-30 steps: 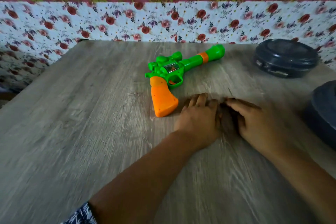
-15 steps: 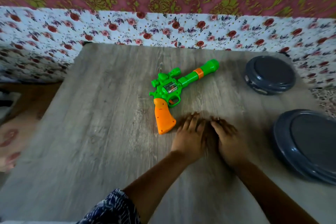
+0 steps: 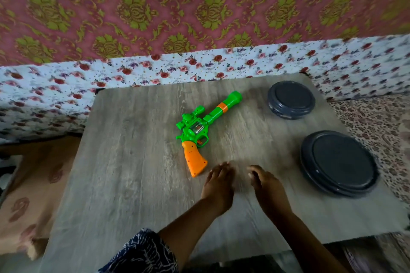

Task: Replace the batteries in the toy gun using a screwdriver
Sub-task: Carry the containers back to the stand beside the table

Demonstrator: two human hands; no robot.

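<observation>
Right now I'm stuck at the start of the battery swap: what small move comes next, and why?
Probably pick up the toy gun with the left hand. Both hands rest empty on the table, the right hand farther off, and no screwdriver is in view.

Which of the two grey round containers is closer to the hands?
The larger-looking container at the table's right edge, just beyond the right hand. The other container sits at the far corner, past the toy gun's muzzle.

Two dark round lidded containers, a smaller one [image 3: 291,99] and a larger one [image 3: 339,162], are sitting on a grey wood-grain worktop [image 3: 124,162] against floral fabric [image 3: 155,68].
</observation>
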